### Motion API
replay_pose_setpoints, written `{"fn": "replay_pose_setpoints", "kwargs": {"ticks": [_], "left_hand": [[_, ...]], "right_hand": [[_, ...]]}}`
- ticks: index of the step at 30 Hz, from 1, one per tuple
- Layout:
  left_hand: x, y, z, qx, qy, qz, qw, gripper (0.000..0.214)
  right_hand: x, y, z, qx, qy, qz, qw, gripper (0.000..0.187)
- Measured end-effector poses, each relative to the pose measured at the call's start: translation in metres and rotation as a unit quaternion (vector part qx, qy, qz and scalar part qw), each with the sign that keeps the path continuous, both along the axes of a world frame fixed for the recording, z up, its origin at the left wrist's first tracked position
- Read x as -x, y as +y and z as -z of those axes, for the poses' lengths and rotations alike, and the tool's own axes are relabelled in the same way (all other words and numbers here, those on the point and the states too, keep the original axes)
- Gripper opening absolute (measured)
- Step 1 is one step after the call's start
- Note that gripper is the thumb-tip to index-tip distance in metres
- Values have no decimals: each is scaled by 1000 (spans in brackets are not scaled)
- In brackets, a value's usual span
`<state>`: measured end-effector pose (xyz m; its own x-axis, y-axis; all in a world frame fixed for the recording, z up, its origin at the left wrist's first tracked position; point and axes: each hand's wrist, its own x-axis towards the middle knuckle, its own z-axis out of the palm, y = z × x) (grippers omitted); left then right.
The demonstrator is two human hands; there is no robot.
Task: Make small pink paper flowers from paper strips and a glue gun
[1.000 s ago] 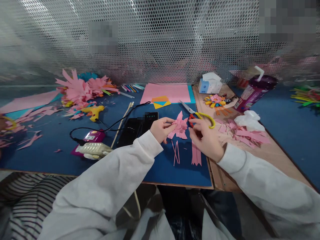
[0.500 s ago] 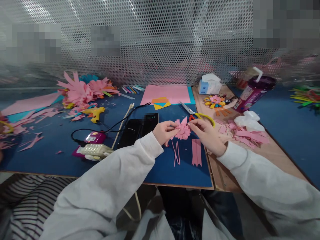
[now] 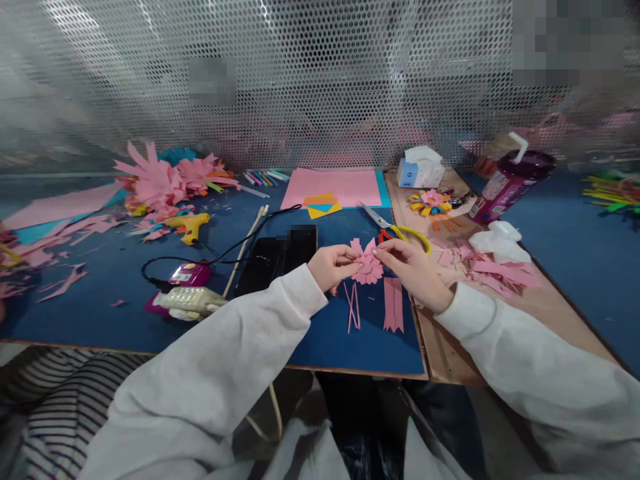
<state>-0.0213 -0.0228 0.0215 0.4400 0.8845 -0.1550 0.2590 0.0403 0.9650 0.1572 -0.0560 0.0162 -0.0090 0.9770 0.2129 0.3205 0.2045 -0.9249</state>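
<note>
pinching a pink paper flower [image 3: 369, 268] from both sides, the two hands in my head view are both closed on it: the left hand [image 3: 327, 268] grips its left edge between thumb and fingers, and the right hand [image 3: 414, 272] has its fingertips on a petal at the far right edge. i read this as a light two-point hold, since thin paper like that would crease under a full fist. the middle of the flower is bare of fingers, which i take as a way to leave the layered petals uncrushed.

from where i sit, the flower is right of the left hand and left of the right one, touching both, and it looks raised over the near part of the blue desk [image 3: 370, 350]. just nearer than it lie thin pink strips [image 3: 352, 309], crossing each other; wider notched strips [image 3: 393, 305] lie to their right, probably put there for easy reach. beyond the right hand, yellow-handled scissors [image 3: 379, 220] point far and left, handles toward that hand, handy for picking up, i'd judge. a yellow glue gun [image 3: 189, 228] lies well apart to the left.
</note>
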Motion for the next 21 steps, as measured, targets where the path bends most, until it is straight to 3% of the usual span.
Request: {"fn": "replay_pose_setpoints", "kwargs": {"ticks": [4, 10, 16, 19, 21], "left_hand": [[1, 1, 0, -14, -2, 0, 1000, 8], [0, 2, 1, -20, 0, 15, 1000, 8], [2, 3, -1, -24, -1, 34, 999, 8], [8, 15, -6, -72, 0, -5, 997, 7], [13, 27, -9, -108, 4, -79, 991, 6]], "right_hand": [[-3, 3, 0, -12, 13, 16, 1000, 24], [-4, 5, 3, 9, -13, -36, 999, 25], [-3, 6, 4, -13, 1, -47, 999, 26], [-7, 12, -3, -3, 16, -4, 1000, 27], [-12, 19, -7, 13, 19, 26, 999, 28]]}}
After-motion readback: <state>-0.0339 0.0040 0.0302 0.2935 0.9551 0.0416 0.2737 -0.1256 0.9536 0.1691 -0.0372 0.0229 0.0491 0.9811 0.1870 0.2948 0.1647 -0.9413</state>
